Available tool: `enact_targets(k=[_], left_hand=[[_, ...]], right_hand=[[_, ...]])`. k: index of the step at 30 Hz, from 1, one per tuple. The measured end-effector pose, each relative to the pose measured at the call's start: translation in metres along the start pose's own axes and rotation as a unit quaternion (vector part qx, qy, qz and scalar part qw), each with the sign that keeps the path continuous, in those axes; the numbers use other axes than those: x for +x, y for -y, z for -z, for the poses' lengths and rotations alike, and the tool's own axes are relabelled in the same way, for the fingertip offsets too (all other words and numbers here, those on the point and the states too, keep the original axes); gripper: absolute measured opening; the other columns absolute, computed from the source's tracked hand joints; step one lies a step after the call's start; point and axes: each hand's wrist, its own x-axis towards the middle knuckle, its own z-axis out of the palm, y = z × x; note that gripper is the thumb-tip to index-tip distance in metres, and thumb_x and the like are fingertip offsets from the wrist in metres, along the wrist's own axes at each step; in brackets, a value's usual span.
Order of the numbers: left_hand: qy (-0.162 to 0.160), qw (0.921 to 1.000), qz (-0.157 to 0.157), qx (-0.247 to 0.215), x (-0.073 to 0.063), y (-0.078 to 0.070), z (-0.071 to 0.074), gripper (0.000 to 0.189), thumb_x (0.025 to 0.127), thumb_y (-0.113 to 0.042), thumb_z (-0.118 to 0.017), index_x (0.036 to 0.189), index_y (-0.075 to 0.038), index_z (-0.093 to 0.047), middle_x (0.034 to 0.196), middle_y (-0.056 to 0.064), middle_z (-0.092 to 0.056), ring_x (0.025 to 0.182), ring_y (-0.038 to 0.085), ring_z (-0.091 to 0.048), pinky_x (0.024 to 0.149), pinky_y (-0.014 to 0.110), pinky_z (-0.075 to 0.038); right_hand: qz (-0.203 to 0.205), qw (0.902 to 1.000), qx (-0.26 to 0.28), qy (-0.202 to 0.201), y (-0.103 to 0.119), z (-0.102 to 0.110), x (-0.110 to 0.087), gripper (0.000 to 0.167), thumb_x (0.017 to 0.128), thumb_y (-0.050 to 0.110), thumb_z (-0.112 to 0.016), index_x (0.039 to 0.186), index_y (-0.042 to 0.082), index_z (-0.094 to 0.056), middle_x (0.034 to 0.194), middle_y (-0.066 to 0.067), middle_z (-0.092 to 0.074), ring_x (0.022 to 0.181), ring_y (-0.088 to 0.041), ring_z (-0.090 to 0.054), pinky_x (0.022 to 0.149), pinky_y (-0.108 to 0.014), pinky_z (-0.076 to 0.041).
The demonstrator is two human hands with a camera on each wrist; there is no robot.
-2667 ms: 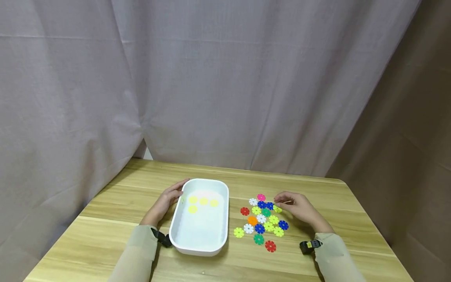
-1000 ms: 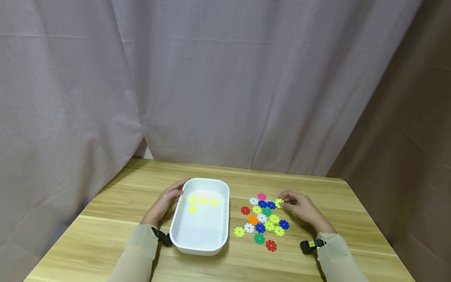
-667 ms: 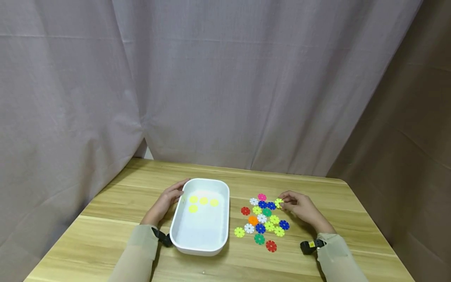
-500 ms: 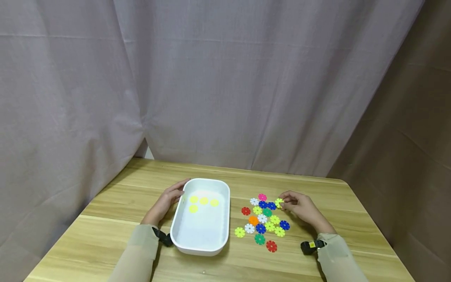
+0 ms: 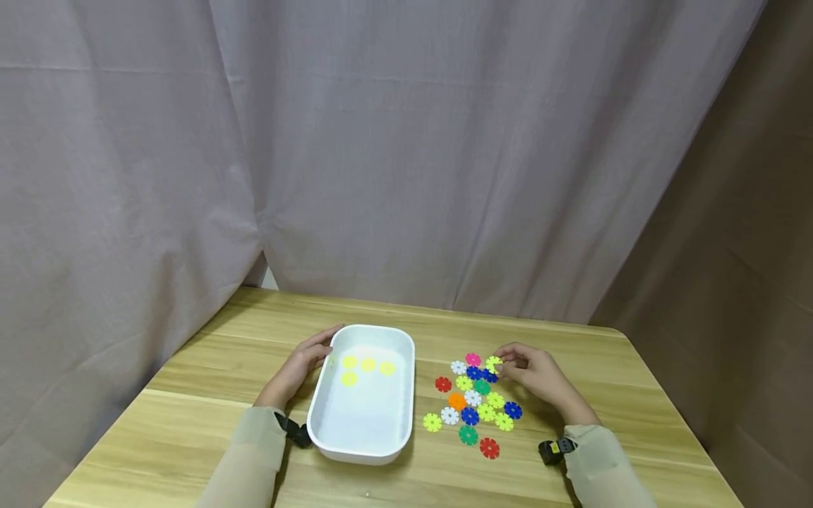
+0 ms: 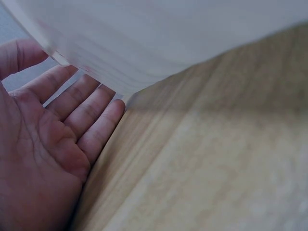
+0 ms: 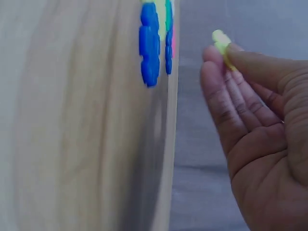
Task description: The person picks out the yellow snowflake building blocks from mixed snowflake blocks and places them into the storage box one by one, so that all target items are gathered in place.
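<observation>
My left hand [image 5: 298, 367] holds the left wall of a white plastic tray [image 5: 362, 456]. Its thumb lies over the rim and its fingers along the outside, as the left wrist view shows. Several yellow discs [image 5: 349, 379] lie flat inside the tray. My right hand [image 5: 536, 372] pinches a yellow-green notched snowflake disc [image 5: 492, 364] between thumb and fingertips. In the right wrist view this disc [image 7: 220, 39] is raised off the table. Below it in the head view, a blue snowflake disc [image 5: 490, 376] is partly covered.
To the tray's right, loose snowflake discs lie on the wooden table [image 5: 571, 353], among them red [image 5: 490, 448], green [image 5: 468, 434], orange [image 5: 456, 401], white [image 5: 449, 415] and pink [image 5: 473, 360] ones. A grey curtain [image 5: 394, 176] hangs behind the table.
My right hand has picked the yellow-green snowflake disc up from the right edge of the group and moved it slightly left, over a blue one. The left hand stays at the tray.
</observation>
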Motion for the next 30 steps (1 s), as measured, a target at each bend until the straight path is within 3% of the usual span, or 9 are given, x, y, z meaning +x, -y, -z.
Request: enact_targets(k=[3,10,17,20,27,30], left_hand=[[0.003,1.0,0.002,0.0,-0.001,0.0,0.0,0.059,0.094,-0.015,-0.05,0.153,-0.015,-0.045,0.156,0.005,-0.043,0.142,0.026,-0.04,0.116,0.044,-0.03],[-0.003,1.0,0.003,0.007,-0.001,0.001,0.001,0.056,0.095,-0.016,-0.05,0.151,-0.017,-0.048,0.155,0.004,-0.045,0.142,0.024,-0.041,0.116,0.044,-0.03],[0.001,1.0,-0.003,0.007,-0.001,0.001,0.001,0.055,0.096,-0.017,-0.051,0.151,-0.017,-0.048,0.155,0.004,-0.044,0.142,0.025,-0.041,0.117,0.047,-0.03],[0.001,1.0,-0.004,0.007,-0.001,0.001,0.002,0.055,0.096,-0.017,-0.051,0.151,-0.017,-0.048,0.155,0.004,-0.044,0.141,0.025,-0.042,0.115,0.042,-0.033],[0.007,1.0,-0.005,0.0,0.0,0.001,0.001,0.057,0.096,-0.014,-0.049,0.153,-0.013,-0.045,0.156,0.006,-0.043,0.142,0.025,-0.041,0.108,0.026,-0.041],[0.007,1.0,-0.005,-0.003,0.0,0.002,0.001,0.057,0.096,-0.013,-0.048,0.153,-0.012,-0.044,0.157,0.006,-0.042,0.141,0.025,-0.041,0.106,0.024,-0.042]], right_hand=[[0.017,0.9998,-0.01,0.006,0.009,-0.005,0.003,0.022,0.091,0.014,-0.075,0.111,0.008,-0.069,0.095,-0.003,-0.071,0.083,-0.018,-0.068,0.073,-0.028,-0.058],[0.003,0.9995,-0.001,0.032,0.04,-0.017,0.016,0.022,0.092,0.014,-0.073,0.113,0.012,-0.07,0.096,-0.002,-0.071,0.084,-0.018,-0.068,0.074,-0.034,-0.059],[0.062,0.9949,-0.007,0.08,0.072,-0.038,0.039,0.019,0.094,0.011,-0.071,0.113,0.01,-0.071,0.096,-0.005,-0.072,0.081,-0.018,-0.068,0.072,-0.034,-0.06],[0.073,0.9921,-0.008,0.101,0.083,-0.049,0.049,0.018,0.094,0.013,-0.071,0.112,0.012,-0.071,0.095,-0.001,-0.071,0.081,-0.016,-0.068,0.073,-0.037,-0.06],[0.087,0.9873,-0.004,0.133,0.1,-0.074,0.069,0.018,0.093,0.014,-0.073,0.111,0.013,-0.072,0.095,0.002,-0.07,0.083,-0.015,-0.069,0.074,-0.03,-0.06],[0.089,0.9848,0.021,0.148,0.107,-0.084,0.074,0.018,0.094,0.011,-0.071,0.112,0.012,-0.071,0.096,-0.001,-0.07,0.085,-0.021,-0.07,0.076,-0.037,-0.06]])
